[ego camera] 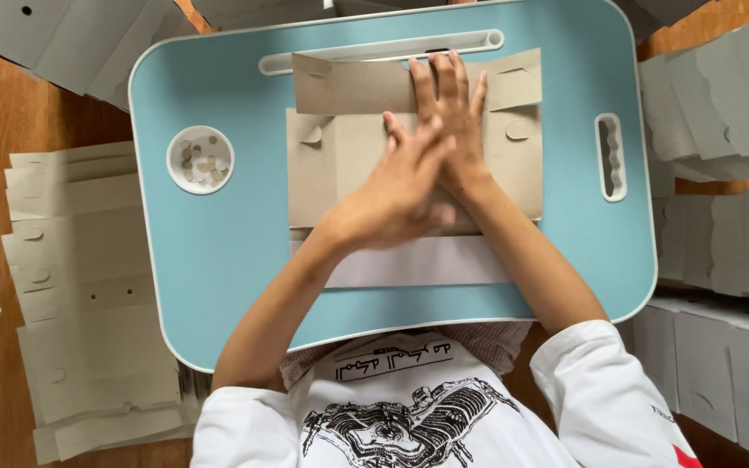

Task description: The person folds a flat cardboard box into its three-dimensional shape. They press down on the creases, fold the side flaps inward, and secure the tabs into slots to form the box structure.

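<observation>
Fingers of your left hand (400, 186) lie flat and open across your right hand (452, 117), both pressing a cardboard blank (340, 165) on the blue tray (218, 260), gripping nothing. Light, stiff, creasable board, I judge; lift it by the far flap (348, 82).

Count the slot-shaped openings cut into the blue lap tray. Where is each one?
2. A long slot runs along the far edge of the blue lap tray, partly covered by the cardboard sheet. A short, wavy-edged slot sits near the tray's right edge.
</observation>
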